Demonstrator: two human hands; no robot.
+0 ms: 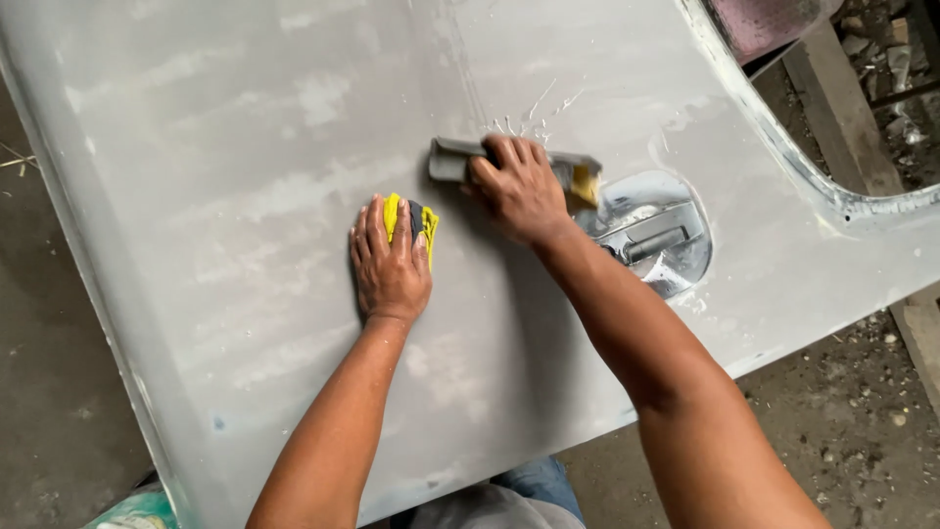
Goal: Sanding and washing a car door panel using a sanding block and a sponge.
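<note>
Fingers of the right hand [519, 191] are curling over a grey sanding block [458, 160] on the grey car door panel [245, 196], best kept flat with even pressure, while the left hand [392, 260], fingers spread, is pressing a yellow sponge [426, 223] down beside it.

Body-repair workshop, primed car door [294, 196], dirt floor [852, 411]
</note>
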